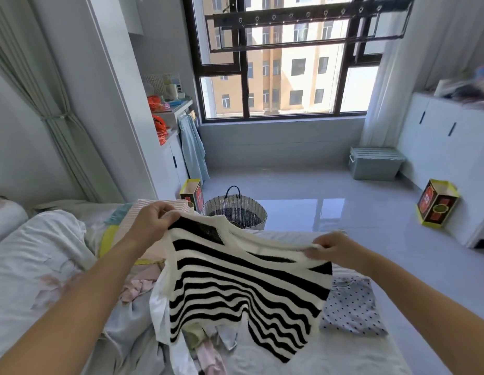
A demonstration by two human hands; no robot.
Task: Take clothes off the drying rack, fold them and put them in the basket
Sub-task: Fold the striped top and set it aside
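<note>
Both forearms are cut off at the lower edge. On the bed (40,255), a heap of clothes (208,347) is partly hidden behind the striped sweater (243,290), which is held up over it. The left hand (154,220) pinches one shoulder and the right hand (335,249) pinches the other. A polka-dot garment (351,307) lies just beside. Past the bed stands the basket (235,212), its base hidden and its inside too dark to read. The drying rack (303,20) hangs before the window.

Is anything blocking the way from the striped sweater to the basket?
Nothing visible does. The left hand and right hand hold the striped sweater above the bed; the basket stands on the floor just beyond the bed's end, top open.
</note>
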